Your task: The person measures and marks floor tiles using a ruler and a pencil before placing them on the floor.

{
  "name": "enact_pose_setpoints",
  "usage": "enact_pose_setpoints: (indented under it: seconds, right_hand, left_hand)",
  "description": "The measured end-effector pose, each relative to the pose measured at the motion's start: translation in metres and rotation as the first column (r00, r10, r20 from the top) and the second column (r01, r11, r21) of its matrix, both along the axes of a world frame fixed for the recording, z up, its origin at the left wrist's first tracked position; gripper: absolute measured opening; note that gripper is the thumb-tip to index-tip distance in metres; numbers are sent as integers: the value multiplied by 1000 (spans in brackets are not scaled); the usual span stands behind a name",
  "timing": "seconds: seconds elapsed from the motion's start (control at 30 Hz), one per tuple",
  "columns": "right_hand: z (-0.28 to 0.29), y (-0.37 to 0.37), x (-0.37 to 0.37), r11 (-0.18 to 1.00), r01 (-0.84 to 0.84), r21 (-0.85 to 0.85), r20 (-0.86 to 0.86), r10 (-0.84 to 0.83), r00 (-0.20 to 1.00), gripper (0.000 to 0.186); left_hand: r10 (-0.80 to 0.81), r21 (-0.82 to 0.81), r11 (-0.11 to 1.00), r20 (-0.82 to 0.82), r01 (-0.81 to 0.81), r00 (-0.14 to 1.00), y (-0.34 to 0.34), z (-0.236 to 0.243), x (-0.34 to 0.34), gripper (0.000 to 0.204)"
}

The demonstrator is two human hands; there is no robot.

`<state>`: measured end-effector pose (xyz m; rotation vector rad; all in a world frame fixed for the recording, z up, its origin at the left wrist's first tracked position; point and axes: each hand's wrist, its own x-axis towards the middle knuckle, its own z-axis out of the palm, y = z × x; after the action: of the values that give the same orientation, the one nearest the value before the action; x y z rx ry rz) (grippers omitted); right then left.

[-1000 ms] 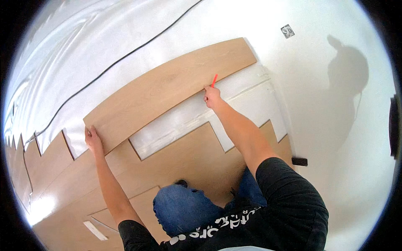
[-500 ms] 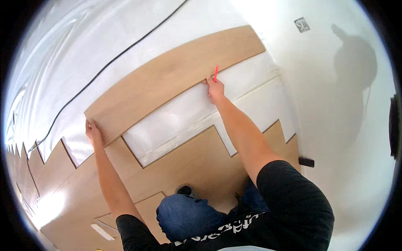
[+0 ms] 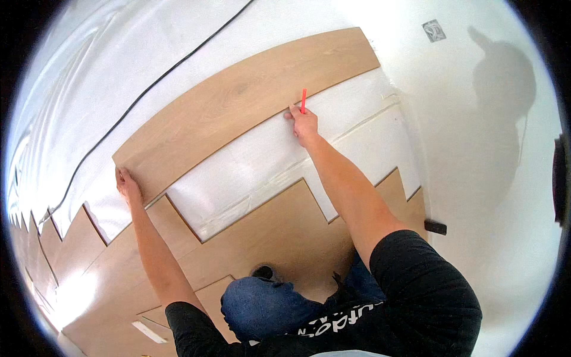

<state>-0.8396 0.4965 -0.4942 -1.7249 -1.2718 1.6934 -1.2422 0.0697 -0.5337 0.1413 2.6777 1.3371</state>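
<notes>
A long wood-look floor plank (image 3: 238, 98) lies over the white underlay, its far right corner close to the wall. My left hand (image 3: 129, 187) grips the plank's left end, fingers closed at the corner. At the plank's near edge, right of its middle, my right hand (image 3: 304, 126) is closed around a red pencil (image 3: 304, 101). Its fingertips are at that edge; whether they also pinch the plank I cannot tell. Between the plank and the stepped edge of the laid flooring (image 3: 262, 232), a strip of underlay (image 3: 238, 178) shows.
A black cable (image 3: 143, 95) crosses the underlay beyond the plank. The white wall (image 3: 464, 154) rises on the right, with a socket box (image 3: 433, 31) in it. A small black block (image 3: 435, 227) sits against the wall's foot. A pale strip (image 3: 148, 332) lies on the flooring, lower left.
The plank has shifted slightly away from the laid flooring, its left end a little to the left. My left hand has moved along with that end; the right hand has barely shifted.
</notes>
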Motion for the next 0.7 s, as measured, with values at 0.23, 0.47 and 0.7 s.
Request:
enact_pose_setpoints:
  seconds: [0.23, 0.47, 0.7]
  right_hand:
    - [-41, 9, 10, 987, -117, -109, -47, 112, 993, 18]
    - [-19, 4, 9, 993, -101, -63, -49, 98, 994, 25]
    - [-31, -1, 3, 990, -120, -73, -106, 112, 988, 25]
  left_hand:
    - [42, 13, 999, -12, -42, 999, -8, -2, 8, 46]
    - [63, -1, 998, -96, -63, 993, 0, 39, 32, 47]
    - [91, 35, 996, -186, -86, 978, -18, 19, 8, 51]
